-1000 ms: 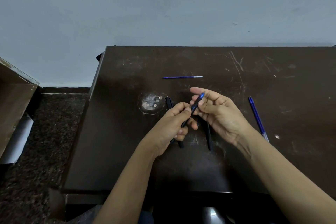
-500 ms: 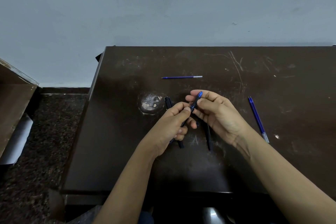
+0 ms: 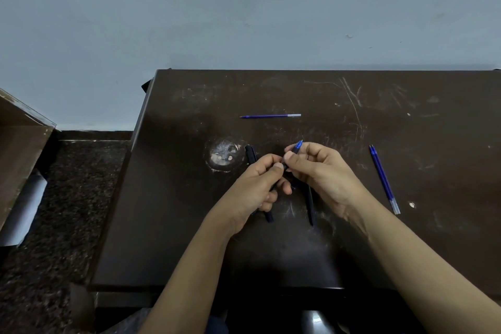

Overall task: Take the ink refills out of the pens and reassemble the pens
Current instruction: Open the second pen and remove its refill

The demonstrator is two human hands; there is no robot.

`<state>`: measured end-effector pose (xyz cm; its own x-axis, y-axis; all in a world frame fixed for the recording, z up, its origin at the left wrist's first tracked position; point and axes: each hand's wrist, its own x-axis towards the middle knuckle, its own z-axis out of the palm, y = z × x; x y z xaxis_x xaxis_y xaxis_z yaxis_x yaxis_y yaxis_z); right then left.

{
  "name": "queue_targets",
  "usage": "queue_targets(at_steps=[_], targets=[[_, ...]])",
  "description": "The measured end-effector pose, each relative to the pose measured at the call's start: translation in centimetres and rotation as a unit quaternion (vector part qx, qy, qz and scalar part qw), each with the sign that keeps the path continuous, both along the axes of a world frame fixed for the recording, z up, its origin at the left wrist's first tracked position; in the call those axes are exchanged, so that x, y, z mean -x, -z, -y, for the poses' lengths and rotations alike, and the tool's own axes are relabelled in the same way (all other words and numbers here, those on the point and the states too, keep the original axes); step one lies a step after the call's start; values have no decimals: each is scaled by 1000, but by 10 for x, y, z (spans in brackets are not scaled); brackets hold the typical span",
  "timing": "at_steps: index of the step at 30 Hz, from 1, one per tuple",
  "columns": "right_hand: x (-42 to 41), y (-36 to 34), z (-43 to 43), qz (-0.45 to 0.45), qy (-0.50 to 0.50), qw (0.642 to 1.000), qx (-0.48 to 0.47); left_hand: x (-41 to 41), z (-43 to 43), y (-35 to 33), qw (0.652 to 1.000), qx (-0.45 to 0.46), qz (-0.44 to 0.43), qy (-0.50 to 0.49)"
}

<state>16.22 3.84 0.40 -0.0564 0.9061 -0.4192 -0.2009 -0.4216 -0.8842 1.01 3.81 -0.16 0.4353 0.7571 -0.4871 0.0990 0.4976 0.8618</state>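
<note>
Now the left hand (image 3: 257, 184) grips the pen (image 3: 298, 146) at its dark barrel — the right hand (image 3: 324, 171) pinches its blue end.

Dim, even light; faint sheen on the dark brown scratched wooden surface (image 3: 168, 225); wide-angle bending at edges.

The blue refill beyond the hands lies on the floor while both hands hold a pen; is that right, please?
Not quite: the head view shows the blue refill lying on the table; the left hand and right hand do hold a pen.
</note>
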Motion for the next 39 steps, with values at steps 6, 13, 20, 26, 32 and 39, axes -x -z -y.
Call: queue_targets(at_steps=[6,13,20,26,32,39], targets=[[-2,-1,0,-41,10,999,-11,1,-1,1,1000,0,-13,-2],[-2,0,-1,-37,30,999,-13,0,0,0,1000,-9,-15,4],[-11,-2,-8,-106,140,984,-24,4,-1,-1,999,-26,-29,23],[-15,-1,-7,203,168,951,-160,5,-6,2,998,-6,-26,-55],[2,16,6,520,-147,809,-232,5,-8,4,987,-14,3,-160],[2,20,6,531,-172,803,-209,5,-7,2,987,-25,-1,-160]])
